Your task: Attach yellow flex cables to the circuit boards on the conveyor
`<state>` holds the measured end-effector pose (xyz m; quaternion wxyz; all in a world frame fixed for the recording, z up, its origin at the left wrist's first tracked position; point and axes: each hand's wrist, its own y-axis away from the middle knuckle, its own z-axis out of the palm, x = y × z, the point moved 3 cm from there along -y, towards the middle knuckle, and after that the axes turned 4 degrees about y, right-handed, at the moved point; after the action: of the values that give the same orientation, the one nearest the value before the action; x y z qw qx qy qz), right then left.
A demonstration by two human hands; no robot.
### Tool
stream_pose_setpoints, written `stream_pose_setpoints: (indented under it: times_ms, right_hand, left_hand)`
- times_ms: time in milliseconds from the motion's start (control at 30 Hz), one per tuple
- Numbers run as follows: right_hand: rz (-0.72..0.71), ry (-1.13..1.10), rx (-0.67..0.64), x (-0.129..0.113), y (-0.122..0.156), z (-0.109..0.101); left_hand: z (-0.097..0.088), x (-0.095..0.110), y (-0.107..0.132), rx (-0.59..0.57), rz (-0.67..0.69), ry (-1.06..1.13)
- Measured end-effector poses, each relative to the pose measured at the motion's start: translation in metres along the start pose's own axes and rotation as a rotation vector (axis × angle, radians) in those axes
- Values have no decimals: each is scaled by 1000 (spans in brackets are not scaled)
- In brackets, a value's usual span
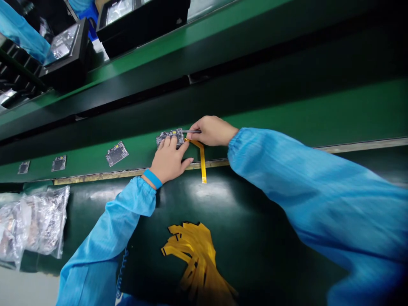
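A circuit board (179,137) lies on the green belt, held down by the fingers of my left hand (168,159). The left thumb points right, apart from the board. My right hand (212,131) pinches a thin grey tool (195,131), whose end reaches the board's right edge; its exact kind is unclear. An orange flat ribbon cable (203,159) runs from beneath my right fingertips, bends, and hangs over the belt's near edge. Its other end meets the board's right side, partly hidden by the fingers, so I cannot tell whether it is attached.
Several circuit boards (117,154) lie along the belt to the left. On the near dark surface sit a heap of orange ribbon cables (197,250) and clear plastic bags (44,221). Black trays (143,21) stand beyond the green ledge. A blue coiled cord (122,272) hangs by my left sleeve.
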<state>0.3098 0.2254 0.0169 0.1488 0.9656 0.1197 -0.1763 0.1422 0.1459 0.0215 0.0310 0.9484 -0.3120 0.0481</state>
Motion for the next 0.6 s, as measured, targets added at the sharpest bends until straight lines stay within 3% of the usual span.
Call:
stream_pose_setpoints:
  times_ms: [167,433,600]
  right_hand:
    - [0,43,27,5,7,0]
    - [-77,96,210,11,23,-1]
    - [-48,71,162,16,21,4]
  left_hand:
    - [2,13,-4,-21,-27,-101]
    - [-2,24,-8,-31,-53,-100]
    - [-5,28,-13,-52,-63,-76]
